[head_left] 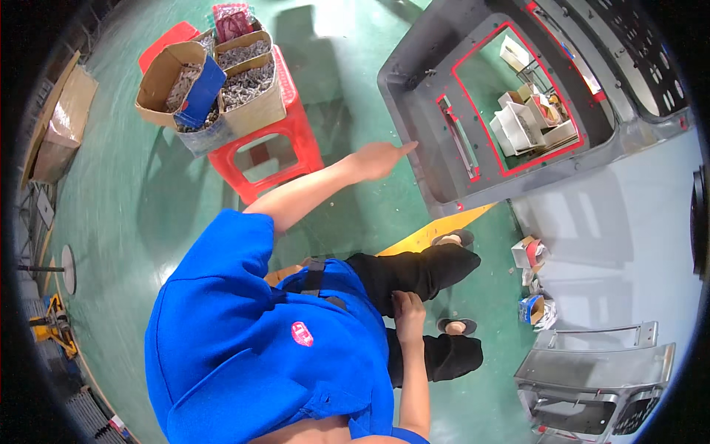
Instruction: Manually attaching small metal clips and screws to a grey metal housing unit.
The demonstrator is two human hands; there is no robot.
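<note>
My left hand (379, 160) reaches forward with a finger stretched out. Its tip is at the near left edge of a large dark grey moulded panel (436, 166). Red strips line the panel's big rectangular opening and its narrow slot, and small dark fasteners dot its surface. Nothing shows in the left hand, though its other fingers look curled and are partly hidden. Low in front of my dark trousers, my right hand (409, 314) has its fingers curled together. What they hold, if anything, is too small or hidden to make out.
A red plastic stool (305, 137) at the left carries open cardboard boxes (255, 111) full of small grey parts. Through the panel's opening shows a white bin (515, 129). Another grey panel (592, 370) leans at the lower right, near small boxes (529, 253). Yellow tape (425, 235) marks the green floor.
</note>
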